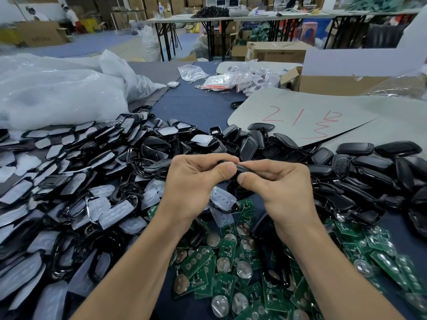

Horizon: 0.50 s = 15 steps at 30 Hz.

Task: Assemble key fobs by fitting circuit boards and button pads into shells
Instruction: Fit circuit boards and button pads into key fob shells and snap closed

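On the bench (198, 105), shell pile (76, 181) covers the left side, circuit boards (231, 262) heaped at near edge. My left hand (196, 179) and right hand (279, 183) together mid-bench, both pinching one black fob shell (240, 169). Probably the closing step. Next: squeeze evenly till seated.

Only one camera here, worn on the person's head, wide-angle, pointing forward and down over the table (198, 105). The left hand (194, 181) and right hand (277, 184) sit close up mid-frame, forearms (143, 269) filling the bottom edge, far tables (231, 18) along the top.
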Each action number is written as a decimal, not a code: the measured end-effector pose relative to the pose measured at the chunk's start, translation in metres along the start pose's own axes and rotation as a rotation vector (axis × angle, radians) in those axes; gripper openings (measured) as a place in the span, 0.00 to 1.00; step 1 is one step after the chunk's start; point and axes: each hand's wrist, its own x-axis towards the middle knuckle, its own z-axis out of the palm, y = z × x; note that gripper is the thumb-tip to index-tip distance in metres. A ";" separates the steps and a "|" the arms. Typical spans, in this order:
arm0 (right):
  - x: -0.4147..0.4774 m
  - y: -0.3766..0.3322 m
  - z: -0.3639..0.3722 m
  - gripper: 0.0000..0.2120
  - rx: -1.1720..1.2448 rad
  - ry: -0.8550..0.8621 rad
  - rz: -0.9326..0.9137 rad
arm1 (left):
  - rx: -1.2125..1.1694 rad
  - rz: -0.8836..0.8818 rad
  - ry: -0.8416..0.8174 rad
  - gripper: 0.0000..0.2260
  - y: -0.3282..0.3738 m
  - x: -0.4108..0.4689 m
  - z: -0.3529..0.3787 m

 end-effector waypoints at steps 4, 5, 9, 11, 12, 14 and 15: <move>-0.001 0.001 0.001 0.15 -0.081 0.023 0.041 | 0.059 -0.032 0.014 0.05 -0.003 0.002 -0.003; -0.001 0.001 0.001 0.13 -0.161 0.030 0.031 | 0.073 -0.037 0.014 0.06 -0.004 0.002 -0.004; -0.002 -0.002 0.000 0.10 -0.548 -0.002 -0.079 | 0.215 -0.013 -0.036 0.11 -0.003 0.001 -0.007; 0.000 -0.003 -0.002 0.11 -0.453 0.024 -0.010 | 0.171 -0.018 -0.030 0.10 -0.003 0.000 -0.005; 0.001 -0.002 -0.002 0.12 -0.352 0.055 0.041 | 0.114 -0.029 -0.025 0.10 -0.002 0.000 -0.004; 0.001 0.000 0.001 0.12 -0.102 0.092 0.141 | 0.010 -0.066 -0.038 0.10 0.000 0.000 0.000; 0.001 0.001 0.003 0.12 0.010 0.083 0.190 | -0.016 -0.090 -0.057 0.09 0.000 -0.001 0.003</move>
